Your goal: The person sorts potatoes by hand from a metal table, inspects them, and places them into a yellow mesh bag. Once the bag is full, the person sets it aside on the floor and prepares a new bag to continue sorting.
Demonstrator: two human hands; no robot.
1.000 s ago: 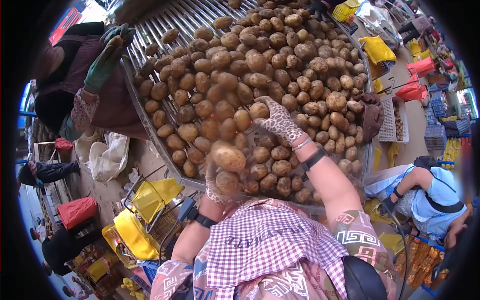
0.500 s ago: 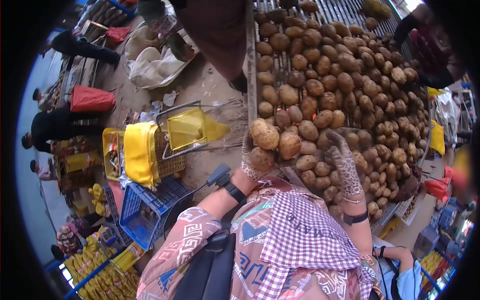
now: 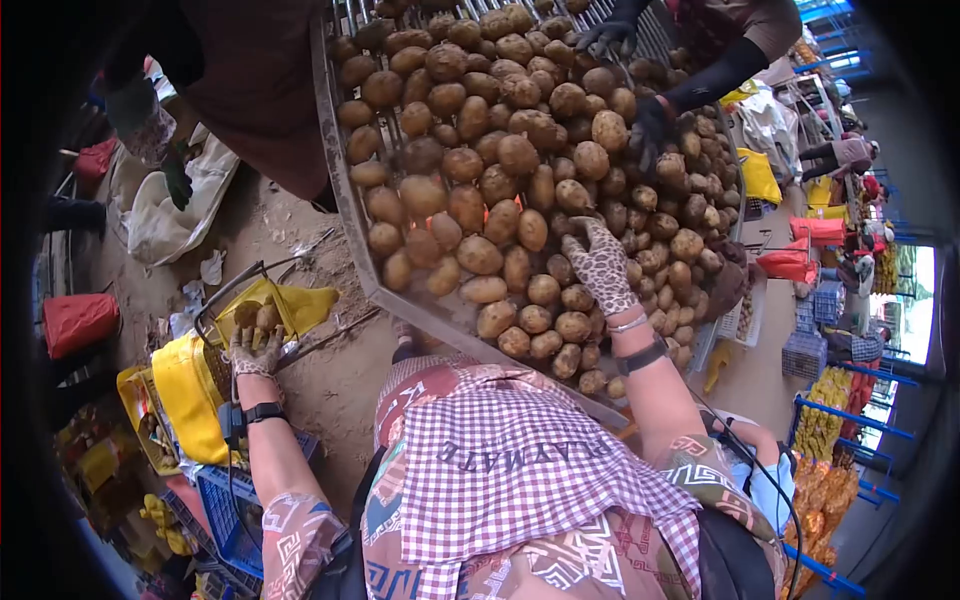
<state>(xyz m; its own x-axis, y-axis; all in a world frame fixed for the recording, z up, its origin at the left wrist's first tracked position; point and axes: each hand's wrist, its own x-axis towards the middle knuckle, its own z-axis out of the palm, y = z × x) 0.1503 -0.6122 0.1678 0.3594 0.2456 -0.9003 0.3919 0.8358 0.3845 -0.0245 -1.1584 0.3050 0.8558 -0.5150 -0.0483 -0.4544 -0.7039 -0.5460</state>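
My left hand (image 3: 256,356), in a patterned glove, is at the near edge of a yellow mesh bag (image 3: 306,306) held open on a metal frame (image 3: 205,318). Its fingers are spread, and a few potatoes (image 3: 258,316) are just beyond the fingertips, at the bag's mouth. Over the sorting table, my right hand (image 3: 602,268) wears a leopard-print glove. Its fingers stretch out over the heaped potatoes (image 3: 480,255), touching some at the middle of the pile; the fingertips are partly hard to make out.
Across the table, a co-worker's dark-gloved hands (image 3: 650,132) reach into the potatoes. The table's metal rim (image 3: 352,235) runs along the left. Beside the bag stand a crate draped with yellow cloth (image 3: 190,395) and a blue crate (image 3: 228,515). A white sack (image 3: 185,205) lies on the floor.
My left hand has swung left from the table to the yellow bag and let go of the potatoes it held. My right hand has moved farther into the pile. The view has turned.
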